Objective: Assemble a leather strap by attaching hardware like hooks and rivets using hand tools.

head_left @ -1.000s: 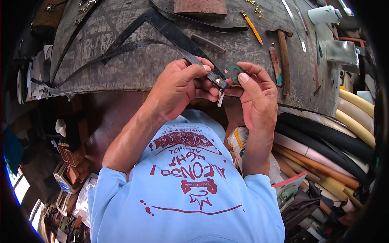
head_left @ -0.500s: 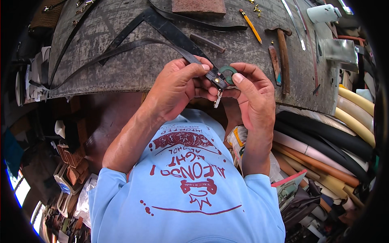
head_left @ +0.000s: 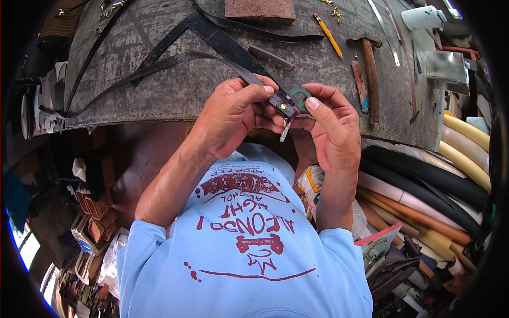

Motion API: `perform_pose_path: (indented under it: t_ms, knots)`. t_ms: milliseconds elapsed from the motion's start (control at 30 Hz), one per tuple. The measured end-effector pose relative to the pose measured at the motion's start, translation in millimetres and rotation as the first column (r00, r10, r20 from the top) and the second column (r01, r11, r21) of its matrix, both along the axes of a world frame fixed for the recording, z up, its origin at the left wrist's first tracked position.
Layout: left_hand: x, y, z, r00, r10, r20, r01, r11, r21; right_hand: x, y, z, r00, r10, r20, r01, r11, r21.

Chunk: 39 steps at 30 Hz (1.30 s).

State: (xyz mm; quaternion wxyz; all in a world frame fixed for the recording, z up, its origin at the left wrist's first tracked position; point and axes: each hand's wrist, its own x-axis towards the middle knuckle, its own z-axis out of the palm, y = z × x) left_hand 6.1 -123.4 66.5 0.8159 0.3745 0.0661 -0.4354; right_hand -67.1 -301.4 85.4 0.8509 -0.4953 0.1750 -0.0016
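My left hand (head_left: 233,108) pinches a long dark leather strap (head_left: 175,57) close to its end, between thumb and fingers. A brass-coloured stud (head_left: 283,106) shows on that end, and a small metal clasp (head_left: 285,130) hangs below it. My right hand (head_left: 334,119) is closed on a green round disc (head_left: 299,97), thumb in front, held right up against the strap end. The fingers of both hands nearly meet under the strap, and the exact contact between disc and strap is hidden. From my left hand the strap runs leftward over the bench.
On the worn bench (head_left: 143,100) lie a black L-shaped square (head_left: 222,43), a metal rod (head_left: 271,57), a yellow pencil (head_left: 328,36), a hammer (head_left: 373,85) and a wooden-handled tool (head_left: 360,85). A reddish block (head_left: 260,9) sits at the back. Rolled materials (head_left: 419,175) are stacked at right.
Both hands keep their hold with hardly any movement. The green disc has tilted slightly in my right fingers, and the clasp has shifted a little.
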Motion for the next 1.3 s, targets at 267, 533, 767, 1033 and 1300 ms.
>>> perform_pose_path:
  t_ms: [267, 533, 767, 1033, 1300]
  knots:
    - [-1, -1, 0, 0.999, 0.006, -0.033, -0.006, 1.0, -0.011, -1, 0, -2, 0.999, 0.034, -0.033, -0.035, 0.999, -0.028]
    - [2, 4, -2, 1.0, 0.002, 0.001, -0.002, 0.999, -0.048, -31, -82, -11, 0.939, -0.33, 0.092, 0.343, 0.906, -0.249]
    - [4, 0, -11, 0.999, -0.026, 0.027, 0.027, 0.998, -0.05, -115, -323, -114, 0.674, -0.732, 0.095, 0.358, 0.212, -0.91]
    - [-4, -5, -16, 0.999, -0.024, 0.022, 0.027, 0.992, -0.124, -48, -135, -24, 0.878, -0.415, 0.239, 0.281, 0.042, -0.959]
    - [-8, -5, -10, 0.999, -0.022, 0.031, 0.025, 0.995, -0.094, -32, 14, -21, 0.953, 0.266, 0.145, 0.039, 0.369, -0.929]
